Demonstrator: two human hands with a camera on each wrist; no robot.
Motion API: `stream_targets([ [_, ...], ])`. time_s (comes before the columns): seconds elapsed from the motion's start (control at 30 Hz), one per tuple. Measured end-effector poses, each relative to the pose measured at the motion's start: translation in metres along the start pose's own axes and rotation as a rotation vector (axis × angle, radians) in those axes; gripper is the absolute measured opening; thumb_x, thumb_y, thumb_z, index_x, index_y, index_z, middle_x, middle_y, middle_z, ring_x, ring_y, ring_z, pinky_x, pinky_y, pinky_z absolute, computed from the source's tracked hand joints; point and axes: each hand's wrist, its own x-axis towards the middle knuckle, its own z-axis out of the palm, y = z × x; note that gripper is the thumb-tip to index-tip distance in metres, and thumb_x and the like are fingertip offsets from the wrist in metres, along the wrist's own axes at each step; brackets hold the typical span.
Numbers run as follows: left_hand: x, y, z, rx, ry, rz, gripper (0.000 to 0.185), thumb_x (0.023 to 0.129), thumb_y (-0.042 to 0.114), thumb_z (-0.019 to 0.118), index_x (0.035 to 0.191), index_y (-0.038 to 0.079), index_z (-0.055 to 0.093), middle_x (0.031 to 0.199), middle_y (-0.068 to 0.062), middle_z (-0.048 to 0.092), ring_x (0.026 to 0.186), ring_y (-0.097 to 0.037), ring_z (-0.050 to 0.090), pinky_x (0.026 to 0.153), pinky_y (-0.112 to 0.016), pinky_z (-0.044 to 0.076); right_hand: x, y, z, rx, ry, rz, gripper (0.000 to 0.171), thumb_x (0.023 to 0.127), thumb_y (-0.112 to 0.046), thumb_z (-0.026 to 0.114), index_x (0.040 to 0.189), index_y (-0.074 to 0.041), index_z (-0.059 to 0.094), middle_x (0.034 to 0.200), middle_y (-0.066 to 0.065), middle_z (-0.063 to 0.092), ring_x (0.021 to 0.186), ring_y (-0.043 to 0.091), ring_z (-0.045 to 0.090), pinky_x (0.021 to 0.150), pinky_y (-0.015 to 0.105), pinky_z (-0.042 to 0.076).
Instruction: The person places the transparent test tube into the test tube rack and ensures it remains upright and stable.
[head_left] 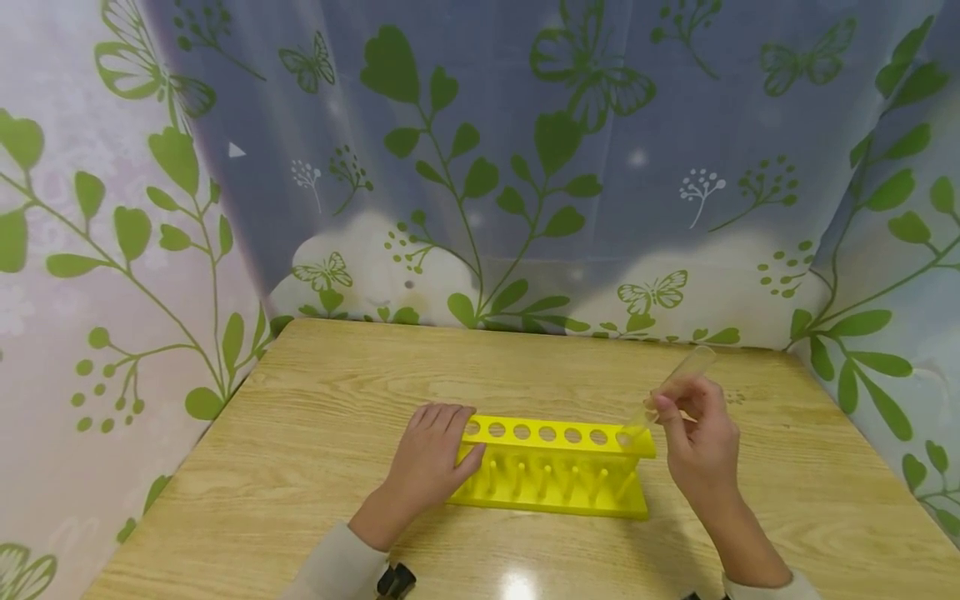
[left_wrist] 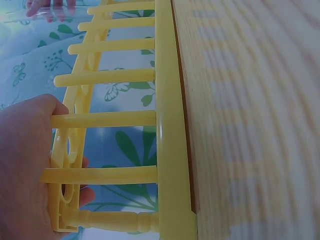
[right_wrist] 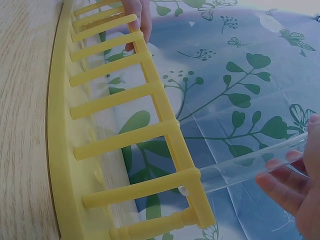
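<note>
Left hand point(head_left: 429, 457) grips one yellow rack point(head_left: 551, 507); right hand point(head_left: 703, 446) pinches one clear tube point(head_left: 686, 369), tip seemingly in the rightmost hole point(head_left: 622, 437) — I count seven showing.

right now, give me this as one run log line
left hand: grips yellow rack | right hand: holds clear tube | tube: tilted at right-end hole

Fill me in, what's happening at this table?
A person's left hand grips the left end of a yellow test tube rack on the wooden table. The right hand holds a clear tube, tilted, its lower end at the rack's rightmost hole, seemingly just inside. The tube isn't standing upright in the rack yet.
</note>
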Motion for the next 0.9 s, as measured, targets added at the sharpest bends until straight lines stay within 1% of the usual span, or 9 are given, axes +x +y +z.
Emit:
stream_targets([
  [0.07, -0.0003, 0.0008, -0.0007, -0.001, 0.003, 0.0, 0.048, 0.093, 0.04, 0.058, 0.127, 0.006, 0.058, 0.12, -0.008, 0.062, 0.112, -0.026, 0.056, 0.102, -0.045, 0.039, -0.0005, -0.0009, -0.0007, -0.019, -0.017, 0.02, 0.026, 0.087, 0.012, 0.061, 0.11, 0.013, 0.049, 0.088, 0.002, 0.059, 0.076, -0.003, 0.06, 0.064, 0.006, 0.048],
  [0.13, -0.0003, 0.0014, -0.0012, -0.001, 0.008, 0.001, 0.048, 0.093, 0.04, 0.058, 0.127, 0.006, 0.058, 0.119, -0.008, 0.062, 0.112, -0.026, 0.056, 0.102, -0.045, 0.039, -0.0007, -0.0017, -0.0014, -0.031, -0.031, 0.04, 0.024, 0.09, 0.007, 0.061, 0.11, 0.012, 0.048, 0.089, 0.002, 0.059, 0.075, -0.002, 0.06, 0.064, 0.006, 0.047],
  [0.23, -0.0001, 0.0016, -0.0015, 0.002, 0.013, 0.003, 0.048, 0.093, 0.039, 0.058, 0.126, 0.005, 0.058, 0.119, -0.008, 0.063, 0.112, -0.026, 0.056, 0.102, -0.045, 0.04, -0.0004, -0.0023, -0.0016, -0.027, -0.037, 0.052, 0.025, 0.093, 0.0, 0.06, 0.11, 0.013, 0.048, 0.089, 0.005, 0.06, 0.077, -0.001, 0.061, 0.065, 0.006, 0.048],
  [0.4, 0.0004, 0.0008, -0.0012, 0.001, 0.017, 0.007, 0.048, 0.093, 0.039, 0.058, 0.126, 0.005, 0.058, 0.119, -0.008, 0.063, 0.112, -0.026, 0.056, 0.102, -0.045, 0.04, 0.0004, -0.003, -0.0002, -0.021, -0.033, 0.037, 0.026, 0.092, 0.0, 0.061, 0.111, 0.012, 0.048, 0.089, 0.009, 0.06, 0.08, -0.005, 0.06, 0.066, 0.006, 0.048],
  [0.53, -0.0003, 0.0003, -0.0001, 0.008, 0.019, 0.009, 0.047, 0.093, 0.039, 0.058, 0.126, 0.005, 0.059, 0.118, -0.009, 0.063, 0.111, -0.026, 0.057, 0.102, -0.045, 0.04, -0.0005, -0.0031, 0.0001, -0.024, -0.04, 0.043, 0.026, 0.093, -0.003, 0.061, 0.111, 0.011, 0.049, 0.09, 0.008, 0.061, 0.082, -0.007, 0.059, 0.068, 0.006, 0.048],
  [0.63, -0.0007, 0.0003, 0.0006, 0.023, 0.009, 0.007, 0.048, 0.094, 0.04, 0.057, 0.126, 0.005, 0.058, 0.119, -0.008, 0.063, 0.112, -0.025, 0.057, 0.103, -0.045, 0.039, -0.0005, -0.0044, 0.0, -0.026, -0.043, 0.041, 0.026, 0.092, 0.0, 0.062, 0.111, 0.011, 0.049, 0.09, 0.007, 0.06, 0.083, -0.007, 0.059, 0.068, 0.007, 0.049],
  [0.73, -0.0009, 0.0008, 0.0004, 0.038, -0.003, 0.005, 0.049, 0.094, 0.041, 0.056, 0.127, 0.005, 0.058, 0.12, -0.008, 0.062, 0.113, -0.025, 0.056, 0.104, -0.044, 0.039, -0.0002, -0.0057, -0.0002, -0.03, -0.051, 0.042, 0.026, 0.088, 0.008, 0.063, 0.11, 0.012, 0.049, 0.09, 0.006, 0.06, 0.084, -0.008, 0.059, 0.069, 0.006, 0.048],
  [0.9, -0.0001, 0.0021, -0.0006, 0.062, -0.018, 0.002, 0.051, 0.095, 0.042, 0.055, 0.129, 0.004, 0.057, 0.122, -0.009, 0.061, 0.115, -0.025, 0.055, 0.105, -0.044, 0.038, 0.0002, -0.0061, -0.0003, -0.029, -0.065, 0.052, 0.028, 0.087, 0.009, 0.063, 0.111, 0.012, 0.049, 0.091, 0.007, 0.06, 0.086, -0.01, 0.059, 0.07, 0.005, 0.048],
])
